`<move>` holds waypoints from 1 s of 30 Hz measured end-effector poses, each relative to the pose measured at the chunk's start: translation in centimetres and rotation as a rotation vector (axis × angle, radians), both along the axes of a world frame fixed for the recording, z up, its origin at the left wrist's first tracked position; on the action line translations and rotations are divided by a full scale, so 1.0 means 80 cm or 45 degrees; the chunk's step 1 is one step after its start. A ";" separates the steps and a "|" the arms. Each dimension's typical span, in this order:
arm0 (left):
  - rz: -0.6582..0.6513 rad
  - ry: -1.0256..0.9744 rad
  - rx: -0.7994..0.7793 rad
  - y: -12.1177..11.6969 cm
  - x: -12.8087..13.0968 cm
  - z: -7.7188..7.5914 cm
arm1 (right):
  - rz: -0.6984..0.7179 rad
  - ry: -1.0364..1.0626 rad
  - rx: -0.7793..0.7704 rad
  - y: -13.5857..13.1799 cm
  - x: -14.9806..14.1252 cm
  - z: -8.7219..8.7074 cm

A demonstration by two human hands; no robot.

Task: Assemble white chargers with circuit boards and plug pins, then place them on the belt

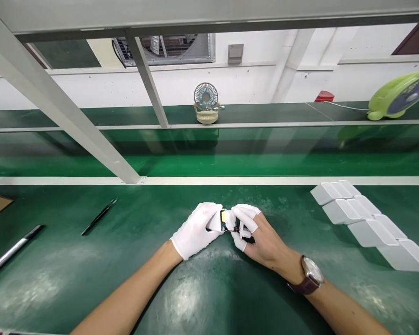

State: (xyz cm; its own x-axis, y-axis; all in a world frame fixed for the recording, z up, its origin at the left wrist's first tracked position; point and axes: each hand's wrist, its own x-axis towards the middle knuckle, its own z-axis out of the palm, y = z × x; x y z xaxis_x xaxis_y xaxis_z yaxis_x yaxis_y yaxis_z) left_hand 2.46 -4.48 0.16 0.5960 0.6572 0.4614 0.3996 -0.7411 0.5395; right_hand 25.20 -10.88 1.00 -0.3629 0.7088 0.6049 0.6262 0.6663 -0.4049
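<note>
Our left hand (196, 230) and right hand (256, 235) both pinch a small part (224, 220) between them. It sits at three o'clock of our left hand, long axis running nine to three; its pointing end we cannot tell.

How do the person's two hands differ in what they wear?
The left hand is covered by a full white glove, while the right hand has white covers only on its fingertips, leaving its back bare. The right arm carries a wristwatch with a brown strap; the left wrist is bare. Both hands meet over the green table, together holding a small part with a yellow patch.
</note>
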 end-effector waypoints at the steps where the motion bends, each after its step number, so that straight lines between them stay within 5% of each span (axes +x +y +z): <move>1: 0.006 0.003 -0.013 -0.001 0.000 -0.001 | -0.001 0.000 -0.018 0.000 0.000 0.000; 15: 0.066 0.053 -0.207 -0.014 0.008 -0.002 | -0.005 0.070 -0.176 -0.002 -0.004 -0.006; 24: 0.048 0.153 -0.195 -0.012 -0.001 0.012 | -0.073 0.469 -0.484 -0.003 0.006 -0.003; 30: 0.128 -0.019 -0.675 -0.010 0.004 0.027 | -0.079 0.410 -0.308 0.002 -0.002 -0.012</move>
State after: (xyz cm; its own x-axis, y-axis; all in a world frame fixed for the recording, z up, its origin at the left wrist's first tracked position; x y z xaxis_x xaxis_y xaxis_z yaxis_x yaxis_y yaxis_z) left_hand 2.77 -5.30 2.31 0.5143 0.8556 0.0590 0.4438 -0.3244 0.8353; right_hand 25.05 -10.69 0.03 -0.1342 0.8589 0.4942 0.4776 0.4930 -0.7272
